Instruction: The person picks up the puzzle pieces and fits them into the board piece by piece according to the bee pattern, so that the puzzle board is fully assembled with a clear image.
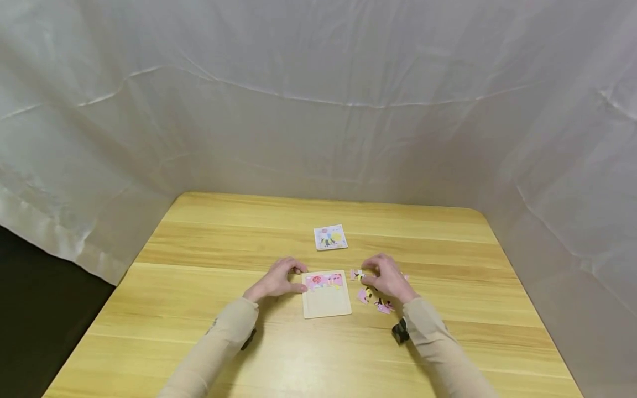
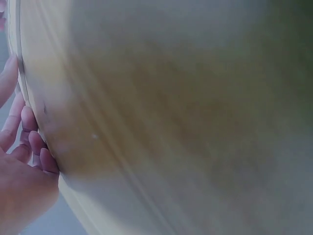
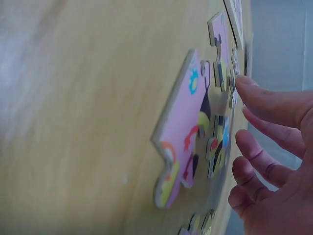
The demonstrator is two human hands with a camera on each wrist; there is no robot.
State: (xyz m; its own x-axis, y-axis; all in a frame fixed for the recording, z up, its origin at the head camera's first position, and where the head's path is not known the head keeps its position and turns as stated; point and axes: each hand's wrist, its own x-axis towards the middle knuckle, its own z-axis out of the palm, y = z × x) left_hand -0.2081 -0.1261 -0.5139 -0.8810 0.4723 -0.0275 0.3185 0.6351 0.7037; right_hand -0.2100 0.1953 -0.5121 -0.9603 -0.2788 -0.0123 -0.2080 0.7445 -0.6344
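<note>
Left hand (image 1: 277, 280): half-open, touched puzzle board (image 1: 327, 304) at 9-to-10 o'clock, nothing gripped.
Board: top strip filled; a nudge could have skidded it.
Puzzle piece (image 1: 356, 275): board's 2 o'clock.
Loose pieces (image 1: 382, 307): 3-to-4 o'clock; stray knuckles could've scattered them.
Right hand (image 1: 391, 280): thumb, fingers parted about piece, hold unclear; loose pinch risked dropping.

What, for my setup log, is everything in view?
Table: 1, yellowish, lower centre
Curtain: count unclear, whitish, around table
Dark area: 1, black, lower left
Tray: 1, pale wood, on table
Card: 1, pale, beyond tray
Fitted pieces: count unclear, mostly pink, tray's far end
Loose pieces: at least four, pink-yellow, right of tray
Wrist devices: 2, black, by sleeves
Sleeves: 2, beige, bottom
Left hand: 1, bare, tray's left edge
Right hand: 1, bare, at loose pieces
</note>
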